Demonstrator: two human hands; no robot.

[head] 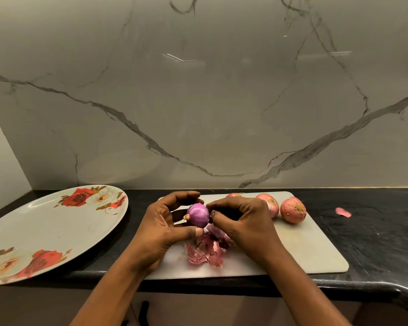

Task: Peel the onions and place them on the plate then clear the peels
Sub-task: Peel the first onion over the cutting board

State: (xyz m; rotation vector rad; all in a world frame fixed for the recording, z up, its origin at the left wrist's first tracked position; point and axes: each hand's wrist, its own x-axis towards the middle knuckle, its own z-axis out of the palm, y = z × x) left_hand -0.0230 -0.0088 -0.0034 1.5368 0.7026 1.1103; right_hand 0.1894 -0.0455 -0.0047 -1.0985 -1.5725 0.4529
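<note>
My left hand (161, 228) holds a mostly peeled purple onion (198, 214) above the white cutting board (299, 250), fingers curled round it. My right hand (240, 222) pinches at the onion's right side, where a strip of skin (213, 229) hangs down. A heap of pink peels (205, 252) lies on the board under the hands. Unpeeled onions rest at the board's far edge: one (293, 210) at the right, one (270, 203) partly behind my right hand, and one (233, 195) barely showing. The flowered plate (52, 227) sits at the left and holds nothing.
A stray peel (343, 212) lies on the black counter (375, 243) right of the board. The marble wall (198, 102) rises right behind. The counter's front edge runs just below the board.
</note>
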